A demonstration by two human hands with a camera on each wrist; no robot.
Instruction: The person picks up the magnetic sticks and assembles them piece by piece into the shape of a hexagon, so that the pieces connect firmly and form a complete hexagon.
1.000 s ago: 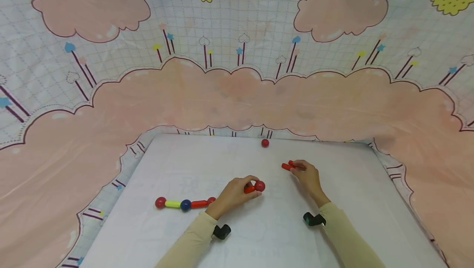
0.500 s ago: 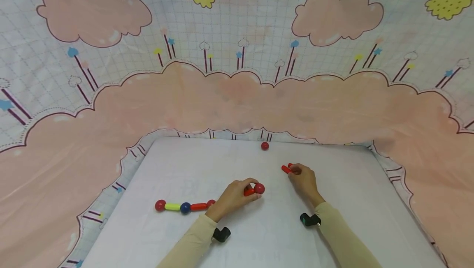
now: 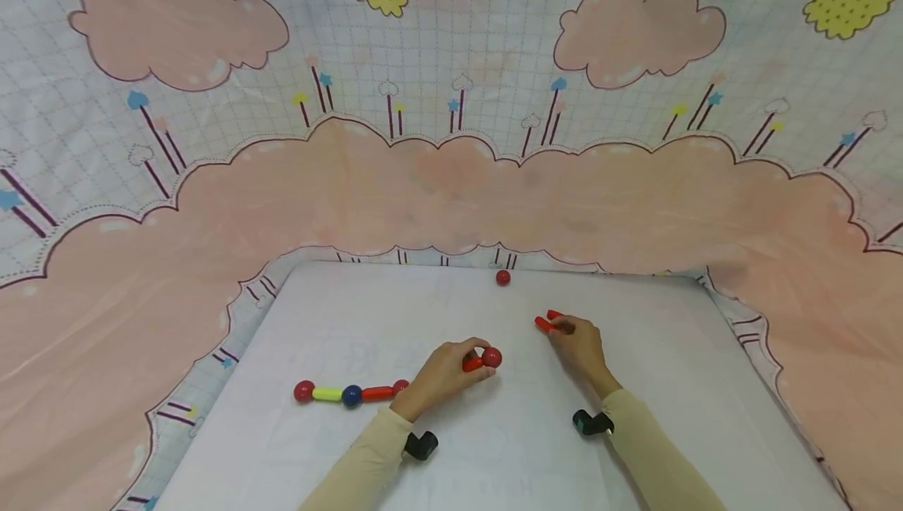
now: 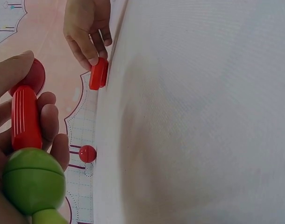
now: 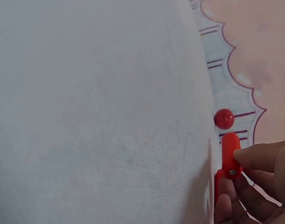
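Note:
In the head view my left hand (image 3: 444, 371) grips a red magnetic rod (image 3: 472, 364) with a red ball (image 3: 491, 356) on its far end. The left wrist view shows a green ball (image 4: 34, 179) on the rod's near end, with a yellow-green rod (image 4: 49, 216) below it. My right hand (image 3: 580, 345) pinches a red magnetic rod (image 5: 231, 151) between thumb and fingers; its near end shows a metal dot. Beside it is a second red rod (image 5: 219, 189), partly hidden by the fingers.
On the white tabletop (image 3: 395, 307), left of my left wrist, lies a joined row: red ball (image 3: 304, 392), yellow-green rod (image 3: 328, 393), blue ball (image 3: 352, 396), red rod (image 3: 377, 393), red ball (image 3: 400, 386). My forearm hides how it continues. One loose red ball (image 3: 503, 277) sits near the back edge.
My right hand has shifted slightly left and nearer, and the two red rods' tips now stand a little farther apart. The left hand keeps its hold almost unmoved.

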